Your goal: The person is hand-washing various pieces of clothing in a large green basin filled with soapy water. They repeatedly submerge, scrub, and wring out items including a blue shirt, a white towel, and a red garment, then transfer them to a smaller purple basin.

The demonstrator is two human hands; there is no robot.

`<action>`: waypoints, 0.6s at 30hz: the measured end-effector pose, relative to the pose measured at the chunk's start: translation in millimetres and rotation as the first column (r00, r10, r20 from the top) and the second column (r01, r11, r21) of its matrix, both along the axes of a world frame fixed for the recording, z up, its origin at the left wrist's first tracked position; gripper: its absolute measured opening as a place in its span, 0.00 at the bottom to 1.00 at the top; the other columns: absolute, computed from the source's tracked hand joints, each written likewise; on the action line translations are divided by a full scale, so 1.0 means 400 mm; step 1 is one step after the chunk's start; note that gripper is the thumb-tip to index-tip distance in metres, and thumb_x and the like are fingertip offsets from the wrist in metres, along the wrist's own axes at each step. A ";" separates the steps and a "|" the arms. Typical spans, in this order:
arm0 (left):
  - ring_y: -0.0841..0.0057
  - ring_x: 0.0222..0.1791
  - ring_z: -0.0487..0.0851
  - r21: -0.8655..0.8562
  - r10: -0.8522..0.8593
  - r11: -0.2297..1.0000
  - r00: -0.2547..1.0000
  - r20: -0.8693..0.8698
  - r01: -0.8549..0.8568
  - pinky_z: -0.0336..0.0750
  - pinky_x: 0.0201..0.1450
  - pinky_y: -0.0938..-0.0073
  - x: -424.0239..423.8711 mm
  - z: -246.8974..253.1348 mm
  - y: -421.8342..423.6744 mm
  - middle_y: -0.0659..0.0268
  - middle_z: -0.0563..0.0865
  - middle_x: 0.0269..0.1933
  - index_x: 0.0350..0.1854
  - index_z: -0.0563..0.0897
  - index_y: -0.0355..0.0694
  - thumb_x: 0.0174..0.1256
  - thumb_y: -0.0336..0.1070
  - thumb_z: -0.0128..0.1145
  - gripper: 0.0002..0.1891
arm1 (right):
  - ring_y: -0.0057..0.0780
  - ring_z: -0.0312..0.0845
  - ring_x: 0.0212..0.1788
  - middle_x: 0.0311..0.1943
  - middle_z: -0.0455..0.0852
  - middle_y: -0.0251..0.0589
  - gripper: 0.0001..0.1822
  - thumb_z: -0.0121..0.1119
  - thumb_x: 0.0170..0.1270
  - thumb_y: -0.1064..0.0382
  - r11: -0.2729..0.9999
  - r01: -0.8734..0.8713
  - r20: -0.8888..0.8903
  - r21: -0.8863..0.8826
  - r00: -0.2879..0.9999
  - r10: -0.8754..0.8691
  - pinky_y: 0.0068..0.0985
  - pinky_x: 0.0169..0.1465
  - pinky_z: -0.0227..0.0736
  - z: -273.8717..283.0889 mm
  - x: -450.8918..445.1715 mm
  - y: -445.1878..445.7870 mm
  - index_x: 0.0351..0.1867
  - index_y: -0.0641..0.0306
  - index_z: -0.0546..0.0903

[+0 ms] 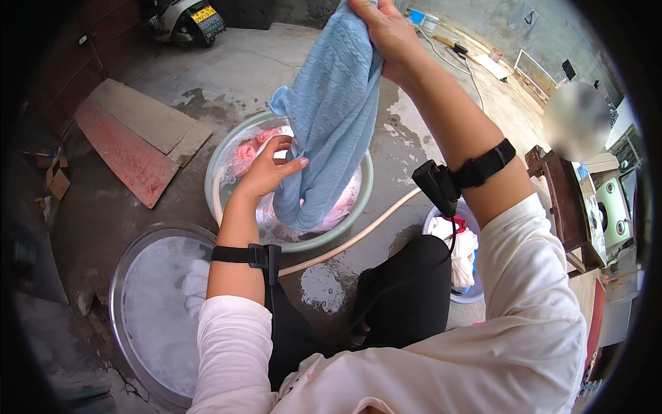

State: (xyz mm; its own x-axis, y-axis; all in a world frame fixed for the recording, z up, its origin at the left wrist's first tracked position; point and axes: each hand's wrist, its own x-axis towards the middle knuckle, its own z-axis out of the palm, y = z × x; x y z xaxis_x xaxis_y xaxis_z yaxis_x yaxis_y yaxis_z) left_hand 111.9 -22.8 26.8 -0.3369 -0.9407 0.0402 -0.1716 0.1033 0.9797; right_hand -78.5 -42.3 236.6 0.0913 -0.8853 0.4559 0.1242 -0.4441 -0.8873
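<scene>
A wet, light blue knitted garment (331, 108) hangs from my right hand (385, 39), which grips it near the top edge of the view. Its lower end dangles over a pale green basin (366, 191). My left hand (269, 168) is beside the garment's left edge, thumb and fingers apart, and its thumb overlaps the cloth. Inside the basin, pink and white laundry (248, 152) lies in sudsy water, partly hidden by the garment and my left hand. A cream hose (357, 235) runs across the floor to the basin and hooks over its left rim.
At lower left stands a large metal basin (116, 305) of foamy water with white cloth (195, 284). A lavender tub (468, 297) of clothes is by my right knee. Flat boards (134, 145) lie left; a scooter (181, 20) stands behind. The concrete floor has wet patches.
</scene>
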 end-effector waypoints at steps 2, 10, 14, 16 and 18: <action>0.68 0.50 0.76 0.053 -0.102 0.993 0.995 -0.005 0.102 0.70 0.52 0.70 -0.025 -0.025 0.008 0.58 0.79 0.49 0.54 0.72 0.34 0.45 0.39 0.70 0.32 | 0.22 0.72 0.36 0.33 0.76 0.34 0.14 0.53 0.65 0.52 0.998 0.005 -0.020 -0.055 1.000 -0.006 0.25 0.39 0.70 -0.002 0.005 -0.008 0.45 0.57 0.71; 0.77 0.49 0.74 0.083 -0.054 0.996 0.991 0.124 0.044 0.67 0.53 0.72 0.083 0.103 0.038 0.68 0.79 0.48 0.54 0.71 0.41 0.55 0.36 0.62 0.24 | 0.26 0.73 0.40 0.39 0.76 0.35 0.22 0.55 0.62 0.52 0.999 0.033 0.155 0.010 0.987 -0.034 0.30 0.43 0.71 0.003 -0.119 0.012 0.55 0.55 0.67; 0.83 0.38 0.74 -0.024 0.139 0.990 0.982 0.132 -0.137 0.67 0.42 0.80 0.104 0.258 0.046 0.71 0.78 0.37 0.40 0.75 0.41 0.58 0.37 0.58 0.11 | 0.15 0.69 0.30 0.29 0.74 0.27 0.19 0.55 0.62 0.45 0.994 0.099 0.128 -0.055 0.988 -0.092 0.18 0.30 0.67 -0.070 -0.233 0.011 0.47 0.52 0.70; 0.86 0.34 0.72 -0.124 0.219 0.972 0.961 0.167 -0.200 0.66 0.38 0.82 0.084 0.309 0.041 0.73 0.77 0.32 0.34 0.74 0.42 0.56 0.34 0.58 0.07 | 0.18 0.70 0.32 0.32 0.74 0.31 0.21 0.54 0.62 0.45 0.987 0.160 -0.011 -0.014 0.987 -0.160 0.22 0.34 0.69 -0.116 -0.257 0.037 0.47 0.56 0.69; 0.87 0.30 0.70 -0.223 0.272 0.947 0.947 0.170 -0.232 0.64 0.33 0.83 0.037 0.355 0.027 0.74 0.74 0.28 0.28 0.72 0.42 0.54 0.32 0.58 0.07 | 0.20 0.70 0.37 0.34 0.74 0.31 0.22 0.53 0.62 0.41 0.980 0.196 -0.192 -0.008 0.962 -0.194 0.24 0.38 0.70 -0.175 -0.297 0.039 0.46 0.54 0.70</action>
State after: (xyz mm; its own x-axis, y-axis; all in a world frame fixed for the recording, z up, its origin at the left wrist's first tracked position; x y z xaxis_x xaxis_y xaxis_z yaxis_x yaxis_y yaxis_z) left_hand 126.7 -11.9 169.0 -0.1095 -0.9754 0.1915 -0.4034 0.2197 0.8883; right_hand -197.3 -26.8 166.6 0.0004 -0.8994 0.4371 -0.1361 -0.4331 -0.8910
